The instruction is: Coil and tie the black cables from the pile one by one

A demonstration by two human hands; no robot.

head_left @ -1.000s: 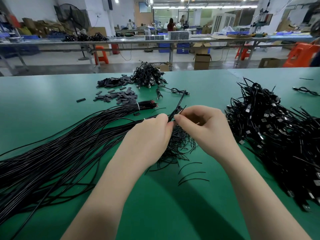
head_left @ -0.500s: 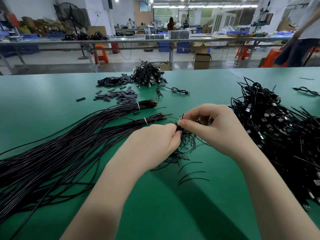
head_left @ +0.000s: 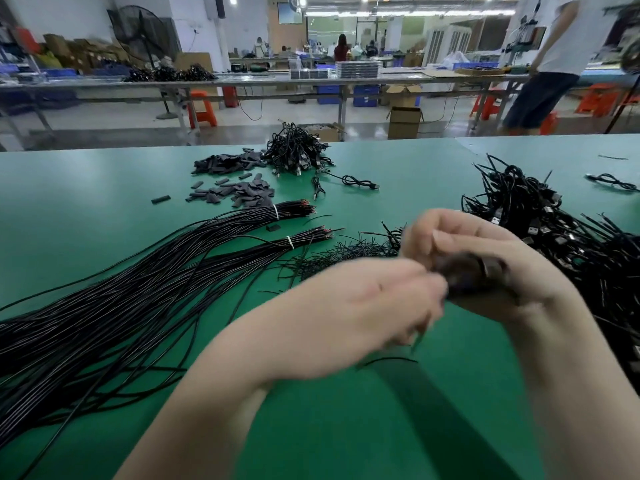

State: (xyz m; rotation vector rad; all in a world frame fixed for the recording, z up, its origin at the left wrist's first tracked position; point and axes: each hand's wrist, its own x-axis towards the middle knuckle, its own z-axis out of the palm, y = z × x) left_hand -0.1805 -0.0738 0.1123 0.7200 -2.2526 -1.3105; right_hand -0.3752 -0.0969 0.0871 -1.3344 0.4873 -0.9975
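Note:
My right hand [head_left: 481, 258] curls around a dark, blurred bundle, a coiled black cable [head_left: 467, 275], held above the green table [head_left: 104, 209]. My left hand [head_left: 367, 303] is blurred by motion; its fingertips meet the coil at its left end, and I cannot tell how they lie. A heap of thin black tie wires [head_left: 339, 254] lies just beyond my hands. The pile of black USB cables [head_left: 561, 237] sits on the right. Long black cables in banded bundles [head_left: 138, 289] spread across the left of the table.
Small black sleeves [head_left: 239, 194] and a heap of coiled cables [head_left: 298, 150] lie at the table's far side. One loose cable [head_left: 360, 181] lies beside them, another [head_left: 613, 181] at far right. A person [head_left: 554, 60] stands beyond the table.
Both hands moved right and toward me, away from the tie-wire heap. My right hand now wraps a coil. A person has walked further into view at the back right.

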